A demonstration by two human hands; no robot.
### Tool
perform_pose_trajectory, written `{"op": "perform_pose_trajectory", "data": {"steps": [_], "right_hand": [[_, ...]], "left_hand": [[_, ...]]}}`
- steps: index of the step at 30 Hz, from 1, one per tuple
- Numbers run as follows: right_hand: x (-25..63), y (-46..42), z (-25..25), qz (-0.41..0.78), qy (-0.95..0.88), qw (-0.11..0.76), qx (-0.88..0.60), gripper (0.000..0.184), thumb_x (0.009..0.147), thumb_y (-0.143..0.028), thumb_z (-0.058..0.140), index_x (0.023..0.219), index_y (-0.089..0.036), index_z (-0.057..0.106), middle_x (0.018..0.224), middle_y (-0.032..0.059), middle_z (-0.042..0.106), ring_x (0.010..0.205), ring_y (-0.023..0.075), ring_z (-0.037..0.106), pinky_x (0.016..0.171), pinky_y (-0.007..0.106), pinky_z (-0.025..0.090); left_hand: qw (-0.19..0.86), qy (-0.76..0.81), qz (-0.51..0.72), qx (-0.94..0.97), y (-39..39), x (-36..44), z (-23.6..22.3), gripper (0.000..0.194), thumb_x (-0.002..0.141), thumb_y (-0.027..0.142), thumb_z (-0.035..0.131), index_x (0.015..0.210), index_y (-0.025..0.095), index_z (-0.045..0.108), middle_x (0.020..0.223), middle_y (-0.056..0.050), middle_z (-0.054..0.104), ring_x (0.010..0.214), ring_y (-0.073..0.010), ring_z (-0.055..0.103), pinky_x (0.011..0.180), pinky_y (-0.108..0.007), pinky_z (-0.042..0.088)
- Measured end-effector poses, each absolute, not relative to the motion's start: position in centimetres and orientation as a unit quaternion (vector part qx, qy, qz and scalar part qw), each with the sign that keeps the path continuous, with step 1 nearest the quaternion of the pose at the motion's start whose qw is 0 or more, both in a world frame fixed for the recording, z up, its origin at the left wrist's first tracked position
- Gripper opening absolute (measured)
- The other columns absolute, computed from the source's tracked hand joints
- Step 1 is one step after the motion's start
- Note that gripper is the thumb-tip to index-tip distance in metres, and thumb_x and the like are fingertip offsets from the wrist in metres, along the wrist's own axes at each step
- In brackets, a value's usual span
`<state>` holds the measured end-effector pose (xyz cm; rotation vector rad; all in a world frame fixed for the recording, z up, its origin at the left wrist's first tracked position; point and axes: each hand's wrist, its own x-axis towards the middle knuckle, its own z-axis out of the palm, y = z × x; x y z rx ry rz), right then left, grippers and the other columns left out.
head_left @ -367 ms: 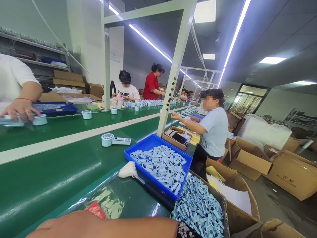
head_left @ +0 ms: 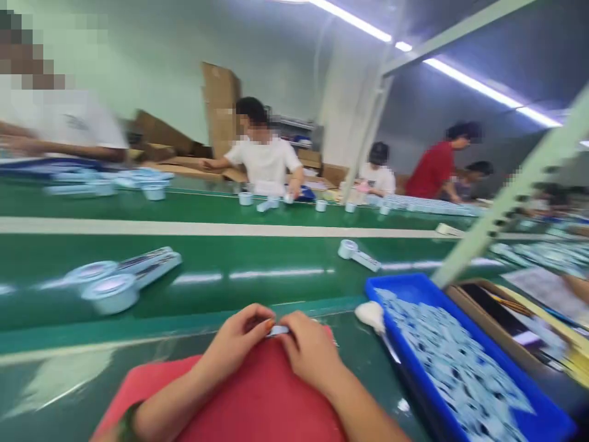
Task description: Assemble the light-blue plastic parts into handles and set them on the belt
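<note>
My left hand and my right hand meet over a red mat in front of me. Between their fingertips is a small light-blue plastic piece, pinched from both sides. Only its middle shows; the ends are covered by my fingers. To the right of my right hand, a blue tray holds many light-blue plastic parts. A brush with a white head lies against the tray's left side.
Past the mat runs a green conveyor belt with round-headed light-blue items at left and another such item farther right. A slanted metal post rises behind the tray. Co-workers sit across the belt.
The view has swung left. Earlier, only one forearm and part of a hand showed at the bottom edge; now both hands are in sight, holding the small piece over the red mat.
</note>
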<state>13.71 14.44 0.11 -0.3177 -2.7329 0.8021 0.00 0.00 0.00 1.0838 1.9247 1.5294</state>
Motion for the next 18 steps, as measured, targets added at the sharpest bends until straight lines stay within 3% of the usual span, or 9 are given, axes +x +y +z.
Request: {"op": "perform_pose_trajectory", "data": {"steps": [3, 5, 7, 10, 12, 14, 18], "right_hand": [[13.6, 14.3, -0.7, 0.329, -0.929, 0.144, -0.087, 0.018, 0.1, -0.02, 0.048, 0.109, -0.022, 0.064, 0.107, 0.006, 0.071, 0.1, 0.0236, 0.067, 0.086, 0.034, 0.049], [13.8, 14.0, -1.1, 0.343, -0.924, 0.146, -0.081, 0.02, 0.102, -0.025, 0.045, 0.109, -0.023, 0.063, 0.105, 0.005, 0.07, 0.098, 0.0229, 0.067, 0.084, 0.034, 0.048], [14.1, 13.9, -1.3, 0.346, -0.923, 0.147, -0.084, 0.022, 0.103, -0.028, 0.043, 0.109, -0.025, 0.064, 0.103, 0.0036, 0.07, 0.095, 0.0223, 0.067, 0.081, 0.033, 0.048], [14.4, 13.9, -1.7, 0.351, -0.919, 0.154, -0.087, 0.022, 0.103, -0.032, 0.044, 0.109, -0.029, 0.065, 0.101, 0.0015, 0.07, 0.091, 0.0215, 0.066, 0.079, 0.031, 0.049], [14.4, 13.9, -1.9, 0.358, -0.916, 0.158, -0.087, 0.023, 0.103, -0.033, 0.044, 0.11, -0.031, 0.065, 0.102, 0.0007, 0.069, 0.091, 0.0213, 0.066, 0.079, 0.031, 0.049], [14.2, 13.8, -1.9, 0.362, -0.915, 0.156, -0.09, 0.022, 0.103, -0.033, 0.044, 0.109, -0.032, 0.066, 0.102, 0.0003, 0.069, 0.092, 0.0213, 0.066, 0.08, 0.031, 0.049], [13.9, 13.8, -1.5, 0.375, -0.91, 0.149, -0.099, 0.023, 0.1, -0.031, 0.045, 0.106, -0.029, 0.067, 0.101, 0.0019, 0.07, 0.093, 0.0216, 0.066, 0.081, 0.031, 0.049]], "left_hand": [[0.147, 0.746, 0.541, 0.361, 0.0, -1.9, 0.6, 0.055, 0.092, 0.068, 0.052, 0.1, 0.017, 0.07, 0.089, -0.01, 0.073, 0.078, -0.0206, 0.069, 0.07, -0.031, 0.055], [0.095, 0.78, 0.512, 0.346, -0.5, -4.5, 1.5, 0.047, 0.093, 0.06, 0.053, 0.101, 0.017, 0.07, 0.093, -0.01, 0.073, 0.085, -0.0215, 0.069, 0.076, -0.033, 0.056], [0.03, 0.82, 0.459, 0.341, -2.2, -7.6, 2.8, 0.036, 0.09, 0.051, 0.058, 0.101, 0.018, 0.07, 0.101, -0.01, 0.072, 0.097, -0.0249, 0.067, 0.091, -0.039, 0.056], [-0.074, 0.878, 0.344, 0.323, -6.5, -12.3, 4.5, 0.031, 0.085, 0.042, 0.062, 0.103, 0.018, 0.07, 0.123, -0.015, 0.066, 0.127, -0.0356, 0.053, 0.115, -0.054, 0.04], [-0.12, 0.911, 0.26, 0.298, -9.3, -14.5, 4.8, 0.034, 0.082, 0.04, 0.064, 0.104, 0.015, 0.07, 0.129, -0.022, 0.061, 0.135, -0.0453, 0.042, 0.115, -0.066, 0.032], [-0.139, 0.932, 0.186, 0.277, -11.2, -15.9, 4.3, 0.035, 0.08, 0.039, 0.064, 0.101, 0.011, 0.069, 0.124, -0.027, 0.061, 0.132, -0.0513, 0.042, 0.107, -0.073, 0.034], [-0.161, 0.937, 0.1, 0.293, -11.7, -16.1, 3.1, 0.027, 0.083, 0.029, 0.06, 0.098, 0.009, 0.068, 0.121, -0.029, 0.061, 0.136, -0.0505, 0.039, 0.111, -0.072, 0.029]]}}
